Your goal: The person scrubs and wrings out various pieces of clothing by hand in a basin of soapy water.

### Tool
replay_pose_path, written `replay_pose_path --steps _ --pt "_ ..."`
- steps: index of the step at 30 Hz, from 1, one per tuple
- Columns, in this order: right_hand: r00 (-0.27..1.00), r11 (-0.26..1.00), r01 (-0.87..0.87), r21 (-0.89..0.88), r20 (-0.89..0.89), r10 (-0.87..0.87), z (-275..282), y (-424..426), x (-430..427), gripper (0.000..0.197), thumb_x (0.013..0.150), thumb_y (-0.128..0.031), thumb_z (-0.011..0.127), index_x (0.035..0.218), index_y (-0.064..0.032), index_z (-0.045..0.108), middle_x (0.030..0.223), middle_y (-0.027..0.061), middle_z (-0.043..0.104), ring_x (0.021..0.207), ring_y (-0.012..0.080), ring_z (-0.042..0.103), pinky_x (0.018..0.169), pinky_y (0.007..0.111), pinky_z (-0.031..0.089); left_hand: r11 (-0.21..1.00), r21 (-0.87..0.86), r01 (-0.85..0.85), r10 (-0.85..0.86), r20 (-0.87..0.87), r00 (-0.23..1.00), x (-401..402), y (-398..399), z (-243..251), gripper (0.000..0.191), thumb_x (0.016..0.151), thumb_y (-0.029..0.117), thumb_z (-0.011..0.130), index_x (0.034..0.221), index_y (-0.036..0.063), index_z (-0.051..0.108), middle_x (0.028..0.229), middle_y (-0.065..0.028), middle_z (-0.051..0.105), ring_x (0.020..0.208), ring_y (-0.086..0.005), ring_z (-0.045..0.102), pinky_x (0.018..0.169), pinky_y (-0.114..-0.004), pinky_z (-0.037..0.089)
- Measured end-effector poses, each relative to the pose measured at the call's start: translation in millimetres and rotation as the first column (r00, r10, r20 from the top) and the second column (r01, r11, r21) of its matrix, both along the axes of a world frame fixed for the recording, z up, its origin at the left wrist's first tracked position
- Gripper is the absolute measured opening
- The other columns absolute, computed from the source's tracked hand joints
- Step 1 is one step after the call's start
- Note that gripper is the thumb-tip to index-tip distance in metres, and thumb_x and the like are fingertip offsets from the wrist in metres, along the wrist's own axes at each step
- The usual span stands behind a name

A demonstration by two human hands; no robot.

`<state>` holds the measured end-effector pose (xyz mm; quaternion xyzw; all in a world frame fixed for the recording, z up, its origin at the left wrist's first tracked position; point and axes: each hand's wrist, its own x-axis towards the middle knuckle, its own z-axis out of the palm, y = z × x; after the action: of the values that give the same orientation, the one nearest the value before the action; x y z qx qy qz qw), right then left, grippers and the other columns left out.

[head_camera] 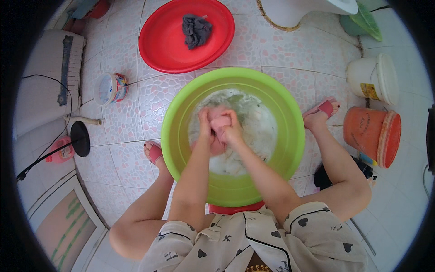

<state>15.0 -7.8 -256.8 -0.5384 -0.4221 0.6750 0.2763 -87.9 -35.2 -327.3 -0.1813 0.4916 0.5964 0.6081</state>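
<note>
A large green plastic basin (285,163) stands on the tiled floor between my legs. Cloudy, sudsy water (258,122) covers its bottom, with darker patches showing at the far side. Over the water, my left hand (205,121) and my right hand (230,126) are both closed on a wet pink cloth (217,149). The cloth is bunched between my palms, and part of it hangs down to the water on the left. Where the fingers wrap around it, some of the fabric is hidden.
Beyond the green basin, a red basin (163,44) holds a dark grey cloth (196,31). A small plastic tub (110,89) stands at left. Along the right wall are a white bucket (363,78) and an orange bucket (363,131). A white toilet base (285,13) is at the far side.
</note>
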Motion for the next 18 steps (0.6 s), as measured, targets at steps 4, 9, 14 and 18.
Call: replay_pose_path --steps 4,9,14,18 --pt "0.973 0.958 -0.212 0.195 0.139 0.186 62.7 -27.8 -0.2 0.052 0.060 -0.001 0.056 0.110 -0.0080 0.043 0.107 0.0155 0.051 0.096 0.0289 0.053 0.081 0.036 0.042 0.907 0.346 0.242 -0.237 -0.058 0.970 18.2 4.5 44.2 0.042 0.087 0.035 0.039 0.120 0.0085 0.040 0.109 -0.0069 0.051 0.110 -0.0220 0.039 0.095 -0.035 0.033" --pt "0.894 0.799 -0.397 0.453 0.387 0.225 101.1 -50.8 -10.2 0.052 0.057 -0.006 0.062 0.107 -0.0080 0.047 0.101 0.0147 0.054 0.095 0.0306 0.053 0.075 0.038 0.045 0.787 0.560 -0.258 0.027 0.386 0.922 25.8 -18.5 46.9 0.036 0.087 0.031 0.039 0.115 0.0094 0.042 0.114 -0.0133 0.046 0.102 -0.0278 0.047 0.083 -0.045 0.042" --pt "0.743 0.640 -0.559 0.528 0.662 0.103 79.5 -9.4 1.9 0.030 0.059 -0.013 0.065 0.089 -0.0099 0.060 0.077 0.0098 0.061 0.075 0.0292 0.059 0.066 0.038 0.046 0.882 0.459 -0.110 -0.040 0.304 0.952 39.0 -25.1 62.5 0.031 0.088 0.029 0.041 0.109 0.0066 0.047 0.105 -0.0082 0.053 0.094 -0.0210 0.053 0.082 -0.037 0.044" --pt "0.671 0.862 -0.461 0.210 0.719 0.183 50.9 38.3 22.3 0.024 0.068 -0.018 0.060 0.089 -0.0054 0.057 0.075 0.0142 0.060 0.074 0.0308 0.058 0.068 0.038 0.045 0.975 0.207 0.080 -0.098 0.076 0.992 61.5 -7.3 124.4 0.029 0.087 0.029 0.043 0.105 0.0074 0.051 0.100 -0.0053 0.056 0.092 -0.0181 0.055 0.083 -0.033 0.044"
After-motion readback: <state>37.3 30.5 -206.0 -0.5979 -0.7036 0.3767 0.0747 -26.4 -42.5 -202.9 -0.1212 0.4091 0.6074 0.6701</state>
